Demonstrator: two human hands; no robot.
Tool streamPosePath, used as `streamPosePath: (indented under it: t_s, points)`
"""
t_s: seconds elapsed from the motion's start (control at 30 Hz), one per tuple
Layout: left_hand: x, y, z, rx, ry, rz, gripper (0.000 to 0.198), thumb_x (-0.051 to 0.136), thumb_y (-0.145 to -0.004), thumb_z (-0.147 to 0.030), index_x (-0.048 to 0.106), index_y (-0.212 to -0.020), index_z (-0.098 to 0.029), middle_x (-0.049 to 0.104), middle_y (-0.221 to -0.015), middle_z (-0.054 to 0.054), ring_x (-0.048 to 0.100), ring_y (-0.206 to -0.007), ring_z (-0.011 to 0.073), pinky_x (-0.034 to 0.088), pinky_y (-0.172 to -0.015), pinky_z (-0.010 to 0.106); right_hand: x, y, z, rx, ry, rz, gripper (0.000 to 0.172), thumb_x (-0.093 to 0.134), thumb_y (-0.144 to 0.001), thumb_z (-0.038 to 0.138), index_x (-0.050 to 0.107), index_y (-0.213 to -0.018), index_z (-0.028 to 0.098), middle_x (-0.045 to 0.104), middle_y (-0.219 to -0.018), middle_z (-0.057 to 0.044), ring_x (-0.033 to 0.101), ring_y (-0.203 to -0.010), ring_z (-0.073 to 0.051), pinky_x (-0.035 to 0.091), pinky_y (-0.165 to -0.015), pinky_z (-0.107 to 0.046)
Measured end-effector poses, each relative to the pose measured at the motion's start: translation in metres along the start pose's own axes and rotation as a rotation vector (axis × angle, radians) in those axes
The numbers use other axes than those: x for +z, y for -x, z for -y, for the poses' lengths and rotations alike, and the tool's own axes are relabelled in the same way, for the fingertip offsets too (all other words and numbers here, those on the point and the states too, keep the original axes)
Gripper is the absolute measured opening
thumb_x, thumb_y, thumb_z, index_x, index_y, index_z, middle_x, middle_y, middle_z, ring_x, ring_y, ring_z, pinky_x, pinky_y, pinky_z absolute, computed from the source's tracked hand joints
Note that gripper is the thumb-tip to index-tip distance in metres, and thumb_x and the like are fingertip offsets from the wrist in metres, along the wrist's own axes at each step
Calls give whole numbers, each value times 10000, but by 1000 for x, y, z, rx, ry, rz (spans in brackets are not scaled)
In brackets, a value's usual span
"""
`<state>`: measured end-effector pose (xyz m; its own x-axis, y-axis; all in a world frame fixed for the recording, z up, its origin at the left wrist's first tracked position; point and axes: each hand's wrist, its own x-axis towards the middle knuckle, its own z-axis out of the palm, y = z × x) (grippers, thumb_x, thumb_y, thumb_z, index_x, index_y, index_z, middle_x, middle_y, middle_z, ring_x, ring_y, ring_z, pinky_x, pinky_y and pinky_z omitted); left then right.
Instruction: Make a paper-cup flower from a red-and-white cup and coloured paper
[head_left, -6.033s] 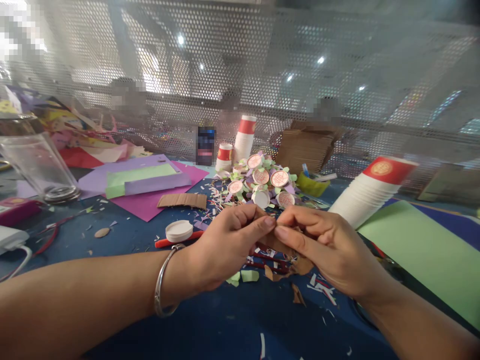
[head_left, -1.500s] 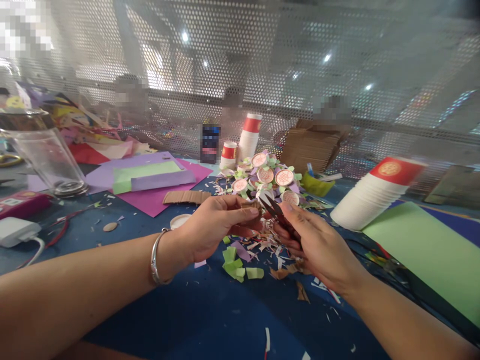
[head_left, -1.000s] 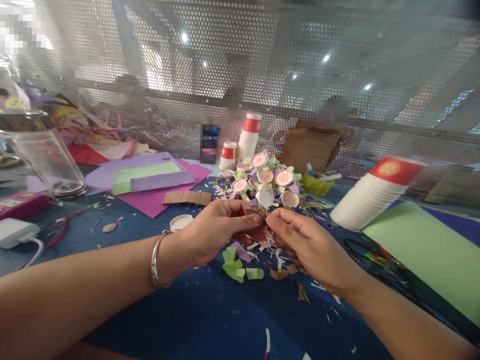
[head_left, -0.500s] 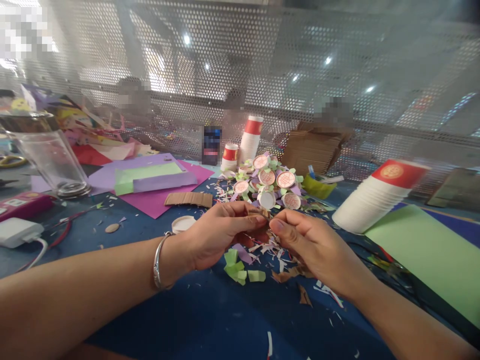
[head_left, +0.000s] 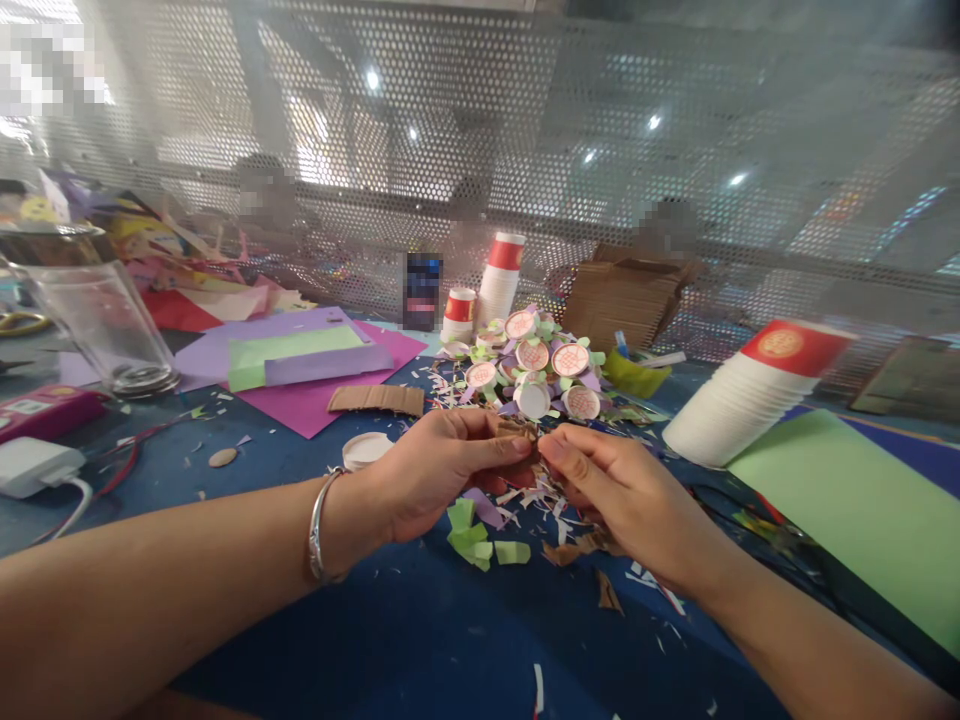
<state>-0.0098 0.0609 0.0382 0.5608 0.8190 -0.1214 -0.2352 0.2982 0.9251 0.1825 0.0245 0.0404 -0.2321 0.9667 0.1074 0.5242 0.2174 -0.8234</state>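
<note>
While the left hand (head_left: 442, 472) pinches a small brown cardboard piece (head_left: 514, 430) at frame centre, the right hand's (head_left: 626, 495) thumb and index are closed at its right edge; can't tell what that palm holds. Piece looks mid-work. Just above: a heap of paper-fringed discs (head_left: 532, 356), apparently done. Upper left of the hands, a corrugated strip (head_left: 377, 400) looks barely worked. Cut scraps (head_left: 512, 552) lie below. Cup stack (head_left: 739, 395), right of frame, looks uncut.

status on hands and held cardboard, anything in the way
Left hand pinching small cardboard piece. Right hand pinched at its edge. Paper scraps below, seemingly not blocking.
</note>
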Motion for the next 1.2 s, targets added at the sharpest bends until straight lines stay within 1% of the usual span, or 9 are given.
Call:
streamPosePath:
  t_s: [0.13,0.3,0.43,0.57,0.67,0.8,1.0,1.1,1.2]
  points:
    - [0,0,1,11,-1,-23,173,742,-828,-201,646,-698,-140,681,-675,11,610,-647,88,382,-627,233,1,0,0,0,-1,-11,471,445,-972,621,486,-738,214,317,-644,57,318,-557,-110,270,-498,-262]
    - [0,1,0,13,17,-12,175,741,-829,-195,636,-702,-139,679,-676,5,610,-645,81,383,-614,217,2,-1,2,-14,23,-38,480,438,-974,623,475,-726,213,324,-639,55,313,-564,-113,268,-517,-275]
    - [0,-1,1,32,38,7,161,733,-833,-183,635,-715,-132,674,-685,3,605,-647,76,391,-622,211,2,-1,1,-8,-10,-31,467,453,-974,610,463,-730,213,336,-662,49,346,-595,-116,295,-548,-272]
    - [1,-2,4,35,17,13,145,735,-829,-195,640,-749,-121,663,-685,6,602,-640,74,392,-610,205,2,-2,-1,6,-50,-1,463,453,-974,612,492,-750,209,312,-653,55,301,-561,-107,251,-497,-264]
    - [1,-2,4,60,14,19,143,730,-822,-184,629,-744,-118,650,-676,1,594,-629,72,385,-595,204,3,-1,-1,-6,-50,-12,472,453,-973,615,488,-737,208,300,-642,60,274,-530,-98,225,-468,-264]
    - [1,-1,2,88,18,21,150,742,-805,-191,625,-742,-122,642,-676,-3,578,-625,72,368,-582,207,4,0,-2,-26,-43,-41,467,464,-973,603,443,-715,215,303,-643,58,280,-524,-95,224,-461,-262]
    - [-1,-2,1,66,24,-26,161,755,-796,-184,626,-717,-129,654,-698,-3,580,-640,71,381,-616,212,-2,-5,-7,-20,-57,-100,477,493,-962,602,377,-697,223,253,-624,69,256,-532,-98,215,-476,-262]
    - [1,-2,1,60,-12,-29,144,741,-805,-189,660,-707,-121,619,-660,-19,528,-594,55,359,-592,213,-4,-5,-6,-18,-13,-78,484,487,-955,621,395,-697,222,261,-607,73,258,-524,-98,213,-478,-271]
    - [1,-3,2,60,-38,-59,167,744,-801,-210,670,-682,-119,619,-656,-13,503,-580,48,339,-566,208,-3,-4,-3,-21,11,-22,477,471,-950,641,470,-731,217,275,-588,75,251,-517,-102,206,-472,-279]
